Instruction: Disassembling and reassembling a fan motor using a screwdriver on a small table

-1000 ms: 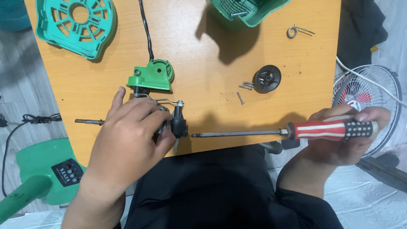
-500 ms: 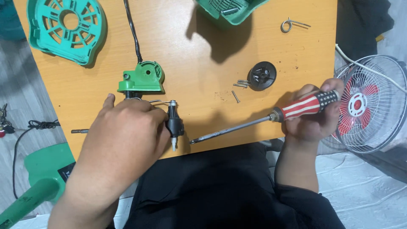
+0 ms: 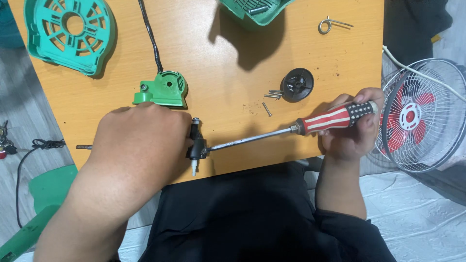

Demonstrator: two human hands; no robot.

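Screwdriver tip set into a small black fitting at the tabletop's near edge.

The black fitting [image 3: 196, 145] stands out from the left hand [image 3: 138, 145], which is closed over the motor part behind it; the screwdriver [image 3: 291, 130], gripped in the right hand's [image 3: 352, 131] fist, runs its long axis leftward from the right, toward the green housing [image 3: 162, 90].

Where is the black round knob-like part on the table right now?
In the head view, the black round part lies right of centre on the orange table, beside loose screws, just above the screwdriver.
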